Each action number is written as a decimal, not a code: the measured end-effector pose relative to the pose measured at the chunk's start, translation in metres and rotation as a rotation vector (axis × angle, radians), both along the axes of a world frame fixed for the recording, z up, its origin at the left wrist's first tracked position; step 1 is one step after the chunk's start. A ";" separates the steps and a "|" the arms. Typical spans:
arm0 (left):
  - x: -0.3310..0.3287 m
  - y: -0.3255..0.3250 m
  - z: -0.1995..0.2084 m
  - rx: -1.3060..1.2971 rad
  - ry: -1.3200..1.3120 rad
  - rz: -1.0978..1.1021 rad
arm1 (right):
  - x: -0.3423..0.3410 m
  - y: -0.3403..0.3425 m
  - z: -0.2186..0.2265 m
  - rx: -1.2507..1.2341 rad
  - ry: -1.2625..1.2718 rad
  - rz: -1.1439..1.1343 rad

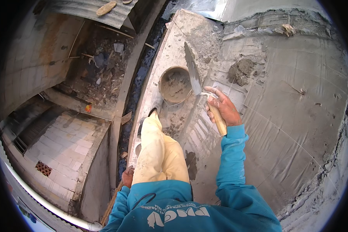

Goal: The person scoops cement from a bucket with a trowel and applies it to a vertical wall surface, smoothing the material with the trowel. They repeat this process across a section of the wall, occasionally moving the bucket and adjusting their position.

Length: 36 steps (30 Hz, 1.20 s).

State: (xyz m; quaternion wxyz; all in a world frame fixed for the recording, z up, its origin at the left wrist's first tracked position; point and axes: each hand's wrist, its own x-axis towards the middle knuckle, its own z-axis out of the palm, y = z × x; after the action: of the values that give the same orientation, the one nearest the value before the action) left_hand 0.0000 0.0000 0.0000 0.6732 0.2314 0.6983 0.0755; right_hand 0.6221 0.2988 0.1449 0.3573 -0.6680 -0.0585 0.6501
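My right hand [223, 107] is closed around the wooden handle of a trowel [193, 71]. The long grey blade points away from me, just beside the right rim of a bucket [162, 87]. Wet grey mortar [176, 88] lies inside the bucket. Low beside my left leg, my left hand [128, 176] has its fingers curled at the ledge's edge. A wooden pole [111, 204] runs up close to that hand; whether I grip it is hidden.
A mortar heap [241, 71] sits on the smeared grey slab [294, 92] to the right, crossed by a thin string [274, 123]. Left of the narrow ledge [185, 29] are a dark gutter [137, 87] and a drop to a debris-strewn floor [104, 69]. A white pipe [46, 205] curves at lower left.
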 end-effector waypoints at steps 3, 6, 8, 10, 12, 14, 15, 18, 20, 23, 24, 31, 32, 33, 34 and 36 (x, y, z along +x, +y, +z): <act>0.002 0.001 0.033 -0.047 0.077 -0.012 | -0.003 -0.034 -0.051 -0.112 -0.635 0.015; 0.013 0.011 0.032 -0.017 0.157 -0.026 | -0.006 -0.035 -0.071 -0.086 -0.948 0.072; -0.003 0.000 0.044 0.019 0.140 -0.142 | -0.021 -0.075 -0.069 -0.006 -0.937 0.153; 0.020 0.004 0.035 -0.013 0.097 -0.171 | -0.025 -0.065 -0.083 -0.115 -1.030 0.136; 0.025 0.022 0.020 -0.047 0.029 -0.032 | -0.023 -0.067 -0.105 -0.180 -1.023 0.162; 0.019 0.026 0.043 -0.127 0.046 0.157 | -0.013 -0.067 -0.132 -0.182 -0.966 0.166; 0.024 0.036 0.043 -0.082 0.062 0.079 | -0.006 -0.062 -0.145 -0.142 -0.960 0.131; 0.032 0.052 0.058 -0.087 0.110 0.040 | 0.011 -0.052 -0.171 -0.233 -0.917 0.111; 0.035 0.060 0.059 -0.095 0.143 -0.016 | 0.018 -0.051 -0.178 -0.278 -1.005 0.171; 0.040 0.065 0.056 -0.089 0.113 0.022 | 0.026 -0.051 -0.173 -0.352 -1.042 0.198; 0.042 0.065 0.057 -0.084 0.094 0.040 | 0.028 -0.051 -0.171 -0.376 -1.032 0.189; 0.040 0.065 0.056 -0.103 0.099 -0.027 | 0.037 -0.043 -0.158 -0.487 -1.104 0.142; 0.040 0.068 0.055 -0.049 0.087 -0.056 | 0.034 -0.043 -0.155 -0.463 -1.102 0.117; 0.040 0.071 0.055 -0.063 0.111 -0.057 | 0.030 -0.044 -0.151 -0.440 -1.096 0.077; 0.042 0.075 0.057 -0.093 0.146 -0.053 | 0.025 -0.045 -0.148 -0.419 -1.144 0.101; 0.047 0.082 0.059 -0.061 0.158 -0.117 | 0.014 -0.052 -0.140 -0.382 -1.241 0.130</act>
State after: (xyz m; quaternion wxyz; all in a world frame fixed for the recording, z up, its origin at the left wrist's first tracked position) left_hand 0.0465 0.0822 0.0594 0.6258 0.2563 0.7366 -0.0036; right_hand 0.6363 0.2473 0.0049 0.0921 -0.9662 -0.1776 0.1627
